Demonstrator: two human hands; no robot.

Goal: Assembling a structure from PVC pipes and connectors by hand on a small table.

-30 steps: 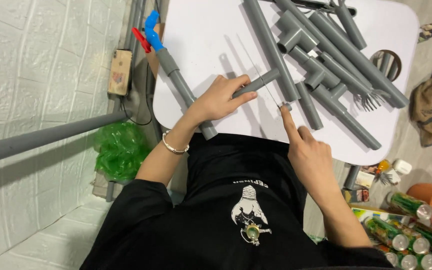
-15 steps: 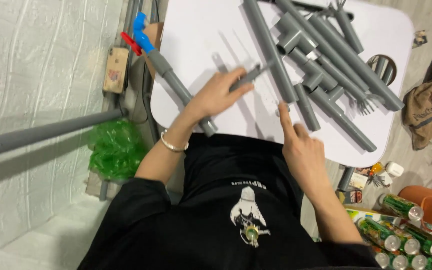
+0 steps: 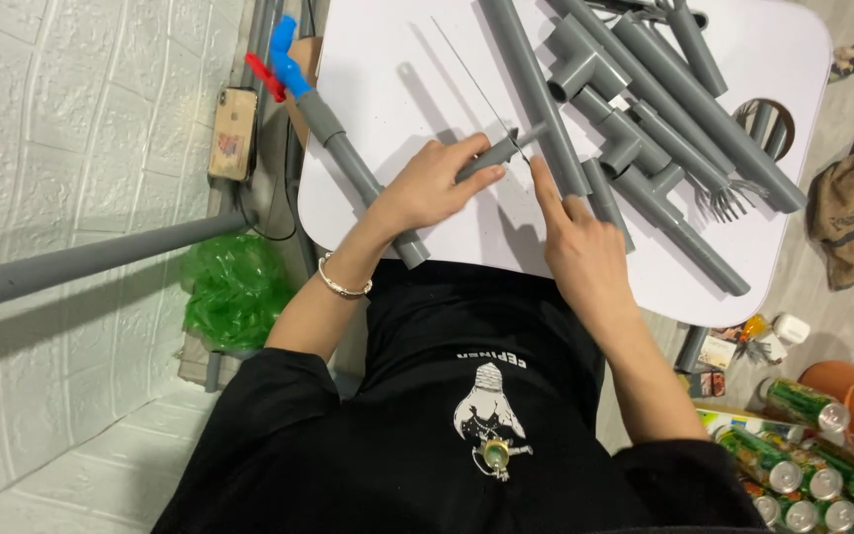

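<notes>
Green drink cans (image 3: 811, 473), packed in an open carton (image 3: 733, 423), lie well right of the hands. Left hand (image 3: 432, 186): fingers (image 3: 476, 180) closed around a short grey pipe piece (image 3: 501, 150), held just above the white table (image 3: 397, 119). Right hand (image 3: 577, 242): forefinger extended, its tip touching that piece's end, other fingers curled; loose grey pipes (image 3: 664, 109) lie just beyond.

— Where's free room on the worktop (image 3: 387, 59)?
— Bare white toward 11 o'clock of the left hand (image 3: 425, 188).
— And obstacles?
— Piled grey pipes (image 3: 664, 99) toward 1 o'clock of the right hand (image 3: 580, 247); a long pipe (image 3: 358, 168) along the left edge.
</notes>
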